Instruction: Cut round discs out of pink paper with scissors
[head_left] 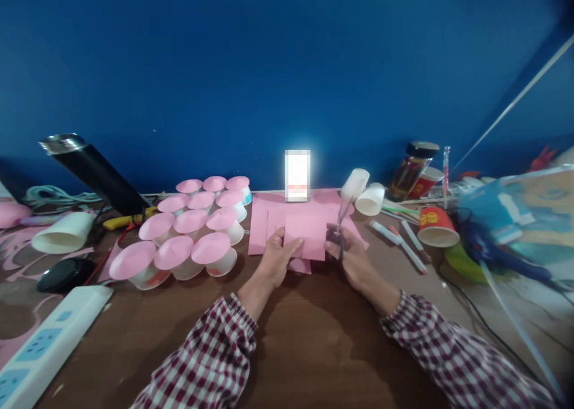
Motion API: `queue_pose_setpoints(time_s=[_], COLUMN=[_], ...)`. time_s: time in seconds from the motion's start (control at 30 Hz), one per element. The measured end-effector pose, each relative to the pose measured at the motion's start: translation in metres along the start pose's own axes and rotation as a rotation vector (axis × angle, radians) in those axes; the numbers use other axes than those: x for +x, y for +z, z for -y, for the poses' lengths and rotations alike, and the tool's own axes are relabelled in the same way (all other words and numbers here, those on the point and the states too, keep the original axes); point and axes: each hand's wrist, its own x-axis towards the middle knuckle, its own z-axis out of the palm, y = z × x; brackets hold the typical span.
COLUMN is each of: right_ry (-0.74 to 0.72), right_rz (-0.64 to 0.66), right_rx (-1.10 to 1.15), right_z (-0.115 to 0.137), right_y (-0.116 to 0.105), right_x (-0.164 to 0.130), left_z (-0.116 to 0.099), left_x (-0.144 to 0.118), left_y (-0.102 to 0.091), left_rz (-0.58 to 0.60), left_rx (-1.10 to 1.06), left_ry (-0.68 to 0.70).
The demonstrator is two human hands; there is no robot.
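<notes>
My left hand (277, 258) pinches a small pink paper sheet (309, 237) by its left side, thumb on top. In my right hand (352, 258) is a pair of scissors (341, 223), its blades pointing up and away from me. The fingers of that hand are beside the sheet's right edge; I cannot tell whether they touch it. Larger pink paper sheets (259, 223) lie flat beneath and behind. To the left stand several paper cups (149, 277), each topped with a pink paper disc (134, 261).
Two white cups (370, 200) lie behind my right hand. Markers (410, 250), a red cup (438, 226) and a tilted bottle (410, 170) are to the right. On the left are a power strip (54, 343), a black flask (96, 173) and paper offcuts (20, 244). A blue wall (201, 74) rises behind.
</notes>
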Motion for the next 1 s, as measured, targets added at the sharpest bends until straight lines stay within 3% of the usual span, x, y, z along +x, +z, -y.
queue_pose_setpoints(time_s=[0.13, 0.27, 0.37, 0.47, 0.57, 0.67, 0.73, 1.0], right_ry=[0.044, 0.071, 0.076, 0.082, 0.089, 0.090, 0.082, 0.033], right_rz=[0.032, -0.142, -0.188, -0.191, -0.209, -0.256, -0.289, -0.362], right_rx=[0.103, 0.121, 0.137, 0.166, 0.203, 0.240, 0.255, 0.235], right_z=[0.003, 0.003, -0.001, -0.004, -0.004, -0.002, -0.001, -0.003], right_y=[0.002, 0.001, -0.003, -0.004, -0.002, 0.002, 0.004, 0.006], right_x=[-0.003, -0.003, 0.000, 0.002, 0.001, -0.001, -0.001, 0.000], left_z=[0.000, 0.003, 0.004, 0.004, 0.001, -0.004, -0.005, 0.001], left_x=[-0.003, -0.003, -0.003, -0.003, -0.004, -0.007, -0.008, -0.009], left_y=[0.003, 0.001, -0.001, 0.000, 0.005, 0.009, 0.010, 0.013], left_rz=[0.059, 0.101, 0.146, 0.112, 0.020, 0.084, 0.128, 0.097], left_rx=[0.138, 0.276, 0.289, 0.251, 0.051, -0.250, -0.341, -0.188], left_ry=[-0.008, -0.018, -0.065, -0.076, -0.115, -0.223, -0.281, -0.255])
